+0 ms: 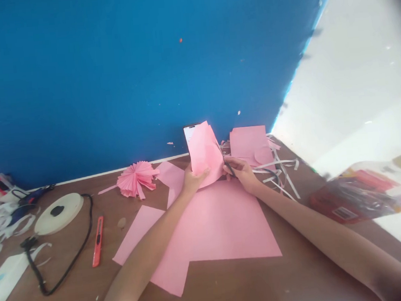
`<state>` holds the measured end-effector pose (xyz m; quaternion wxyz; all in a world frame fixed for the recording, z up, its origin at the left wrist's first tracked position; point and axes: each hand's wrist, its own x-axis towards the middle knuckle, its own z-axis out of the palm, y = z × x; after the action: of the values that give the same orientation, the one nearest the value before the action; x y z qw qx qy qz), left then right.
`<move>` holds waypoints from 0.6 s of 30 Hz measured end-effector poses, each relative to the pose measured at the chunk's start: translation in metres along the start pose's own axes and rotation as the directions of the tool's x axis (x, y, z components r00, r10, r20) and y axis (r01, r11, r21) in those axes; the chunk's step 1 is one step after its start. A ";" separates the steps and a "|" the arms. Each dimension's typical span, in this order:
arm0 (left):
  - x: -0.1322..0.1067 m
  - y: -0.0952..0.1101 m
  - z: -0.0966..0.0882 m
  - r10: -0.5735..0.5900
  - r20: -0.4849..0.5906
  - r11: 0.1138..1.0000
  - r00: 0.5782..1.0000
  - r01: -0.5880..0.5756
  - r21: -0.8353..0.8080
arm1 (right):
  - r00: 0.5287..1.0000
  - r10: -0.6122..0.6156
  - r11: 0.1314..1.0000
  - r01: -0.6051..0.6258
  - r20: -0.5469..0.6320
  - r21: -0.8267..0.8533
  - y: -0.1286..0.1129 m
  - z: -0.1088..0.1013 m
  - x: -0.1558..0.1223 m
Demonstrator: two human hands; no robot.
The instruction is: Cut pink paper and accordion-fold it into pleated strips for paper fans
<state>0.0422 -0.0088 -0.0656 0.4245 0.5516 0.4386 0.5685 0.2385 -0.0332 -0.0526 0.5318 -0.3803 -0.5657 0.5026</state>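
My left hand is closed on the lower edge of a pink paper piece, holding it up in front of a phone that leans on the wall. My right hand grips dark-handled scissors, whose blades lie along the paper's right edge. Below both hands, a large pink sheet is spread over the table with other pink pieces under and beside it. Part of the held paper's lower edge is covered by my left fingers.
On the brown table, a pink paper rosette lies left, near a red box cutter and a round white device with a black cable. White paper strips and pink sheets lie right, before a plastic-wrapped package.
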 end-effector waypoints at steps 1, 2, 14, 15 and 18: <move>0.000 0.000 0.001 0.011 0.009 1.000 1.000 -0.011 -0.001 | 1.000 -0.004 1.000 0.004 -0.004 0.002 0.001 -0.001 0.001; 0.000 0.000 0.001 0.015 0.013 1.000 1.000 -0.015 -0.007 | 1.000 -0.008 1.000 0.008 -0.007 0.003 0.002 -0.001 0.001; 0.002 0.000 -0.001 -0.002 -0.002 1.000 1.000 0.002 0.013 | 1.000 0.015 1.000 -0.015 0.001 0.019 -0.003 -0.001 0.000; 0.002 0.001 0.000 0.004 0.001 1.000 1.000 -0.004 0.013 | 1.000 0.016 1.000 -0.016 0.000 0.021 -0.003 -0.001 0.000; 0.001 0.002 0.000 -0.003 0.000 1.000 1.000 0.003 0.000 | 1.000 0.005 1.000 -0.005 0.005 0.009 -0.001 0.000 0.001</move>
<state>0.0426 -0.0085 -0.0635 0.4251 0.5509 0.4396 0.5679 0.2390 -0.0328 -0.0518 0.5310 -0.3781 -0.5636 0.5074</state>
